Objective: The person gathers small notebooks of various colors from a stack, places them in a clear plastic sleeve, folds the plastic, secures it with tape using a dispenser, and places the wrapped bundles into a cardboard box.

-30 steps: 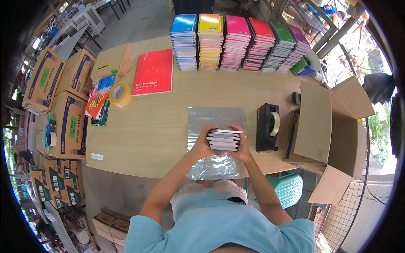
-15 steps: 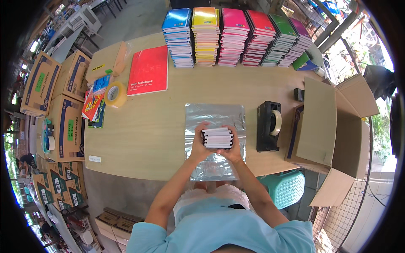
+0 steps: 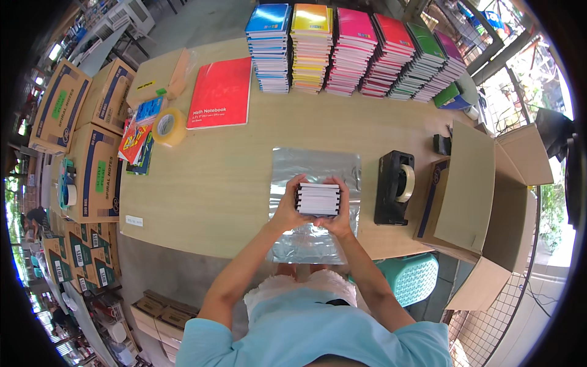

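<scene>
A small stack of notebooks (image 3: 318, 199) is gripped between my two hands, its white page edges turned up and black bits of binding showing along the sides. My left hand (image 3: 288, 207) wraps round the stack's left side, with the thumb near its lower edge. Against the right side presses my right hand (image 3: 340, 214), fingers curled round the far corner. Beneath the stack a clear, shiny plastic bag or sheet (image 3: 315, 163) lies flat, reaching over the table's front edge. The covers of the held notebooks are mostly hidden.
Tall stacks of coloured notebooks (image 3: 351, 52) line the table's (image 3: 202, 177) back edge. A black tape dispenser (image 3: 391, 189) and an open cardboard box (image 3: 465, 189) stand right. Leftward are a red notebook (image 3: 220, 95), a tape roll (image 3: 169, 127) and closed cartons (image 3: 95, 177). A teal stool (image 3: 416, 278) is below.
The view has shifted slightly. Both hands still hold the notebook stack above the plastic, and the stack now looks straighter and more even.
</scene>
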{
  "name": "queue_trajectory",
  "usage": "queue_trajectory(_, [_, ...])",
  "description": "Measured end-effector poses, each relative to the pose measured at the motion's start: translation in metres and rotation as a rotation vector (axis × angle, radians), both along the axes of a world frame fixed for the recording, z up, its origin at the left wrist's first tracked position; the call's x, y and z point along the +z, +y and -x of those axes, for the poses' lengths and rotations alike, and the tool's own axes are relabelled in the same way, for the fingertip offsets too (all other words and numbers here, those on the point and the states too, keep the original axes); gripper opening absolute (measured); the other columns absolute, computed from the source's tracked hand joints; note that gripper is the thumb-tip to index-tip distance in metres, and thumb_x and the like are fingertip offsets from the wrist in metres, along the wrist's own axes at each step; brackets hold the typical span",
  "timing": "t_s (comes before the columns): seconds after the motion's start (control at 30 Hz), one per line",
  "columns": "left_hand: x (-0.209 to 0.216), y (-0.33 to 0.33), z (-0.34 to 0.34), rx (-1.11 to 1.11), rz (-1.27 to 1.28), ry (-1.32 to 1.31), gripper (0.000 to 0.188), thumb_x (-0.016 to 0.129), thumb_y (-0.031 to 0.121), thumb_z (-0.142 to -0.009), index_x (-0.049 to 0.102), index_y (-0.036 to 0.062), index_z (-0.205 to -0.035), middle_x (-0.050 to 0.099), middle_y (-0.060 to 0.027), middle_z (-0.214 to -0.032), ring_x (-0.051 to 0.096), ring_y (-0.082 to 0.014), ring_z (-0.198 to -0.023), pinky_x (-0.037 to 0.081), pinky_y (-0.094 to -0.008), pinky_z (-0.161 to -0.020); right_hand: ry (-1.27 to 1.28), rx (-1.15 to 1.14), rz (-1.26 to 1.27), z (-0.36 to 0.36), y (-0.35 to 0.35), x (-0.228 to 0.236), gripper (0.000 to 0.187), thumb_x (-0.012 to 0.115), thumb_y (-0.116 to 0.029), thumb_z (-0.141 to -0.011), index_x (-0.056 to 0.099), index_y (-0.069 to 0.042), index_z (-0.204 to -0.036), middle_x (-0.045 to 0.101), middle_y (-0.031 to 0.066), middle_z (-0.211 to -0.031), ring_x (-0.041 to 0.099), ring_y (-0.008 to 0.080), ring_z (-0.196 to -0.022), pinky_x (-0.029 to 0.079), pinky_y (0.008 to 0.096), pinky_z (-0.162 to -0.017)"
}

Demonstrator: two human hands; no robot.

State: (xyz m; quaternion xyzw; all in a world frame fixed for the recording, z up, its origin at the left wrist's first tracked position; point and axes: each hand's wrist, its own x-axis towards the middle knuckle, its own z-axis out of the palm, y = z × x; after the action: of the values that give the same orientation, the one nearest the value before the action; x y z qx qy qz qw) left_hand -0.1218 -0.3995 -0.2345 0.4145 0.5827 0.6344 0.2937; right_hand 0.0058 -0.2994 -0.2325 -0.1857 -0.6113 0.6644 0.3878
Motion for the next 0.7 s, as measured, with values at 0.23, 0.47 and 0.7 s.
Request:
queue_trajectory(0.23, [-0.011,-0.006,0.004,-0.015,0.006,0.014,0.088,0.095,0.016,-0.054,0.045,0.0083,-0.125,0.055,-0.0122,-0.128,0.057,-0.0230,-0.115,0.049,-0.0362,-0.095,0.006,0.027,0.018,0.004,0.000,-0.012,0.117,0.093,-0.058,-0.040,0.043,-0.003,-0.130,0.052,0.0105,-0.118,0.053,0.0219,-0.110,0.044,0.0366,-0.096])
queue_trajectory(0.47, [-0.009,-0.005,0.003,-0.036,0.054,-0.022,0.072,0.090,0.015,-0.063,0.051,0.0082,-0.123,0.063,-0.0094,-0.118,0.062,-0.0186,-0.105,0.049,-0.0320,-0.093,-0.009,0.035,-0.033,-0.008,0.003,-0.041,0.121,0.094,-0.054,-0.038,0.041,-0.003,-0.133,0.057,0.0116,-0.114,0.057,0.0222,-0.107,0.046,0.0369,-0.094])
queue_trajectory(0.7, [-0.022,-0.005,0.013,-0.157,0.093,-0.119,0.061,0.085,0.009,-0.067,0.050,0.0064,-0.117,0.061,-0.0091,-0.114,0.060,-0.0181,-0.105,0.048,-0.0317,-0.093,0.015,0.103,-0.071,-0.003,0.005,-0.044,0.113,0.098,-0.041,-0.038,0.045,-0.005,-0.131,0.058,0.0132,-0.120,0.057,0.0258,-0.110,0.046,0.0396,-0.095])
